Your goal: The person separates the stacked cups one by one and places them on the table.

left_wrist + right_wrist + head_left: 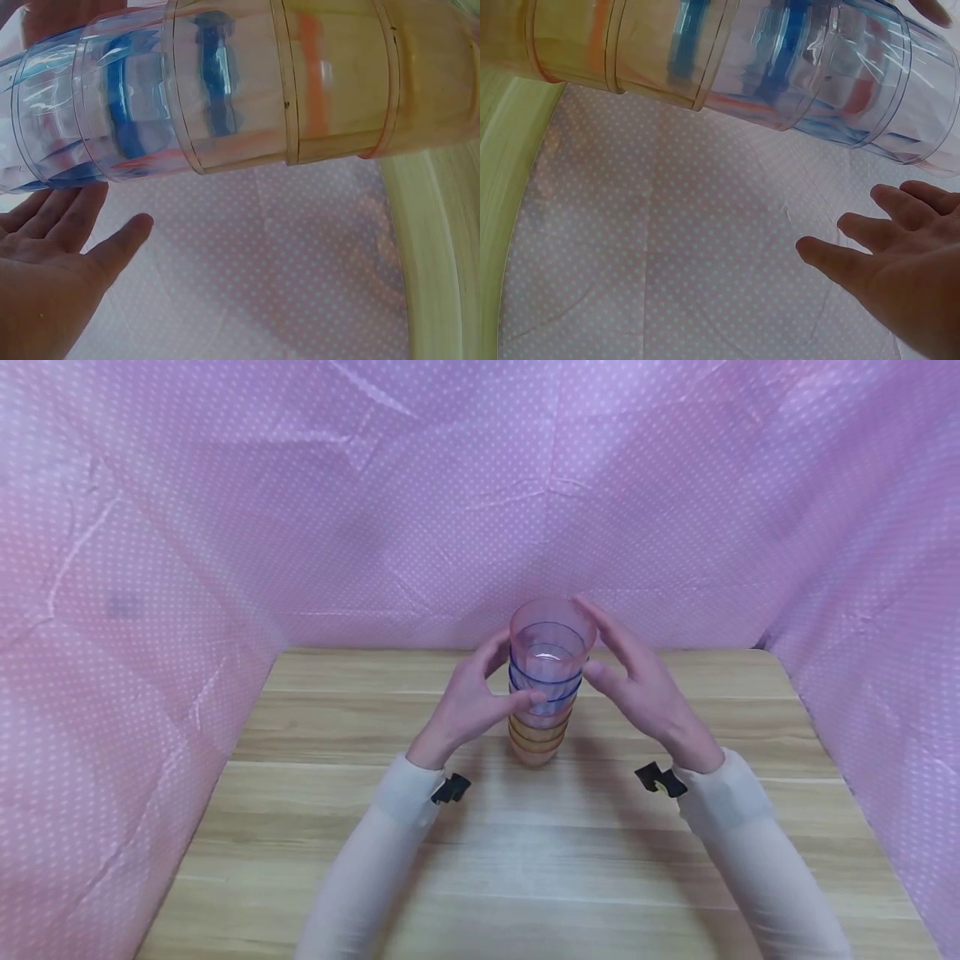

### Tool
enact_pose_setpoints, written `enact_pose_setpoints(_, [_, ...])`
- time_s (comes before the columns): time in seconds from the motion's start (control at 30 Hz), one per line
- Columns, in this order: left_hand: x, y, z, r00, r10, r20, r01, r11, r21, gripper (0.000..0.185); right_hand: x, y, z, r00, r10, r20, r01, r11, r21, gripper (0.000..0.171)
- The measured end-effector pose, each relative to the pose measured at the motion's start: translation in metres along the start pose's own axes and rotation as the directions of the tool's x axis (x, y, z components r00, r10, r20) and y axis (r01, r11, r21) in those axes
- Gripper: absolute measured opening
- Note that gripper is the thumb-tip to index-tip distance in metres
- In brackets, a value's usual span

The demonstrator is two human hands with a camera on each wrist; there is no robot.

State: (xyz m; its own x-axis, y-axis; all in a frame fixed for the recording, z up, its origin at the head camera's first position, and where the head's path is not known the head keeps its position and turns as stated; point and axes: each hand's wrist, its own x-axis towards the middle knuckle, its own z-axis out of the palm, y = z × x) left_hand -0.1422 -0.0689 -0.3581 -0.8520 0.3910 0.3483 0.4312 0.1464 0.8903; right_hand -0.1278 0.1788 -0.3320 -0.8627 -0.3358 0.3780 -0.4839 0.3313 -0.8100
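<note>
A tall stack of nested clear plastic cups (547,681) stands upright on the wooden table. Its top cup is pinkish, blue-tinted ones follow, and yellow-orange ones (345,82) form the base. My left hand (476,693) grips the upper part from the left, thumb across the front and fingers reaching behind. On the other side my right hand (641,689) is spread beside the upper cups, its index fingertip near the top rim. In the right wrist view, a gap shows between most of its straight fingers (836,259) and the stack. Hidden fingertips leave some contact unclear.
The light wood table (517,877) ends at a back edge just behind the stack. Pink dotted cloth (420,510) hangs behind and on both sides. Black bands or clips (451,788) sit at the cuffs of the light sleeves (375,860).
</note>
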Motion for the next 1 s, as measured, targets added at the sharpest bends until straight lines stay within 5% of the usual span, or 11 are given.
enact_pose_setpoints(0.43, [0.0,-0.002,0.004,1.0,0.011,-0.02,-0.012,0.998,-0.061,0.075,0.008,0.0,0.003,0.997,0.044,0.056,-0.049,0.995,0.083,0.076])
enact_pose_setpoints(1.0, [-0.002,-0.004,0.007,0.999,0.004,-0.033,-0.006,0.999,-0.048,0.075,0.012,0.002,0.005,0.997,-0.044,0.063,0.032,0.986,0.167,0.088])
